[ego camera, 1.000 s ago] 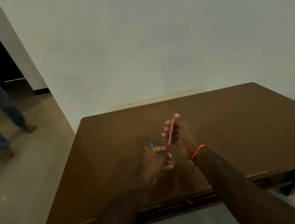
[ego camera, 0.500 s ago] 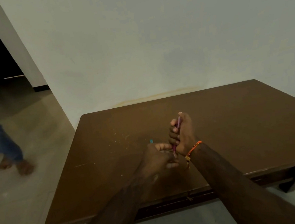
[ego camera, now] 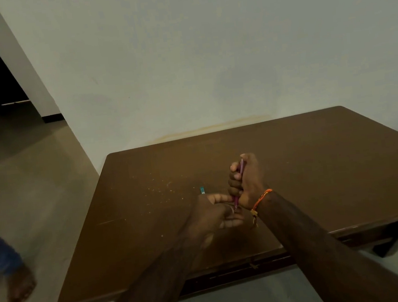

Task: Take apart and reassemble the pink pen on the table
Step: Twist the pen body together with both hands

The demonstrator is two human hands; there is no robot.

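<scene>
My right hand (ego camera: 247,182) grips the pink pen (ego camera: 241,168) in a fist above the middle of the brown table (ego camera: 318,162), the pen standing nearly upright with its top beside my thumb. Its lower tip pokes out below my fist. My left hand (ego camera: 215,217) is curled at that lower tip and pinches there; what it pinches is too small to tell. A small teal piece (ego camera: 202,190) lies on the table just behind my left hand. An orange thread band (ego camera: 260,199) circles my right wrist.
Pale crumbs (ego camera: 165,187) are scattered on the table left of my hands. A white wall (ego camera: 207,63) rises right behind the table. At the far left a person's bare foot and blue trouser leg (ego camera: 11,274) are on the floor.
My right hand closed into a fist round the pen and drew it lower, toward my left hand. The person at the left walked further out of view.
</scene>
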